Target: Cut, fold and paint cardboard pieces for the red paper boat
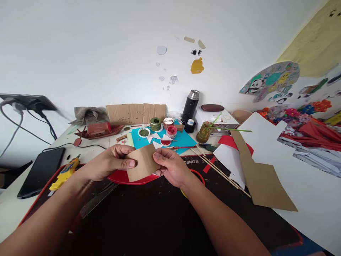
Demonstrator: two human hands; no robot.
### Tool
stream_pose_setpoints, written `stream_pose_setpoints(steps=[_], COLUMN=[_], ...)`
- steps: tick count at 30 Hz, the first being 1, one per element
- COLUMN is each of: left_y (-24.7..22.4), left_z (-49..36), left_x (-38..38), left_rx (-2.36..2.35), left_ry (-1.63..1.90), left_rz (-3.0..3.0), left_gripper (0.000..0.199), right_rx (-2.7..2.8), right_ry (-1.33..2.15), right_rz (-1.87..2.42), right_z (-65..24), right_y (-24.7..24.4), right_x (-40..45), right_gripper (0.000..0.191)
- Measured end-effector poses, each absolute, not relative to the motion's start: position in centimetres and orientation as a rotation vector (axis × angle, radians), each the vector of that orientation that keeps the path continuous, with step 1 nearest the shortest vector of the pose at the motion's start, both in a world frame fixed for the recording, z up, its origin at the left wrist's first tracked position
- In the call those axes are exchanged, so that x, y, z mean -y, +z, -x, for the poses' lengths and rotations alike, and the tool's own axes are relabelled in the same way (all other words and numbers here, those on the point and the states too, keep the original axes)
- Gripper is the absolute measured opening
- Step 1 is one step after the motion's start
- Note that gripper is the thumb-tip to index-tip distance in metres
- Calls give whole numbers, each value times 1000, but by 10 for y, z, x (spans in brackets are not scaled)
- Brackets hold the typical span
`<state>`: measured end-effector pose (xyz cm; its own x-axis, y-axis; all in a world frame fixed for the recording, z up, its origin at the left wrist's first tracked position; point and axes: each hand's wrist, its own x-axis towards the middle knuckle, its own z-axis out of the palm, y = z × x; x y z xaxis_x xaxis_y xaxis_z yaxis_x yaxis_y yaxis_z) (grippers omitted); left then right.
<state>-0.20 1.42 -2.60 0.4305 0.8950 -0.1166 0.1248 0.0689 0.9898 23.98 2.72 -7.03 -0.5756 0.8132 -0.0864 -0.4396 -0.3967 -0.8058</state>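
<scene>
A small piece of brown cardboard [143,163], slightly curved, is held up between both hands over the black mat. My left hand [115,160] grips its left side, thumb on the front face and fingers behind. My right hand [170,164] pinches the right edge, its thumb near the upper corner. Beneath the cardboard lies a red round object [133,182], partly covered by the hands and the piece. Just behind, open paint jars [155,124] and white paper scraps [153,137] rest on a blue sheet [137,132].
At the left are a yellow glue gun [64,175], a black tablet [41,170] and a red model boat [98,131]. A black flask [190,106] and a murky jar [204,132] stand behind. Thin sticks [226,176] and larger cardboard [269,185] lie at the right.
</scene>
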Motion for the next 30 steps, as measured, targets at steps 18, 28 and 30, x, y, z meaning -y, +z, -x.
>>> stream_pose_setpoints(steps=[18, 28, 30], left_y=[-23, -31, -33], left_z=[-8, -14, -21], left_x=[-14, -15, -13], left_rx=[-1105, -967, -1000], left_ry=[701, 1034, 980], left_rz=[-1384, -927, -959], left_gripper=[33, 67, 59], right_rx=[964, 762, 777], right_ry=[2050, 1856, 1845], right_rz=[633, 673, 649], right_z=[-238, -240, -239], right_y=[-81, -77, -76], right_x=[-27, -39, -38], right_gripper=[53, 58, 58])
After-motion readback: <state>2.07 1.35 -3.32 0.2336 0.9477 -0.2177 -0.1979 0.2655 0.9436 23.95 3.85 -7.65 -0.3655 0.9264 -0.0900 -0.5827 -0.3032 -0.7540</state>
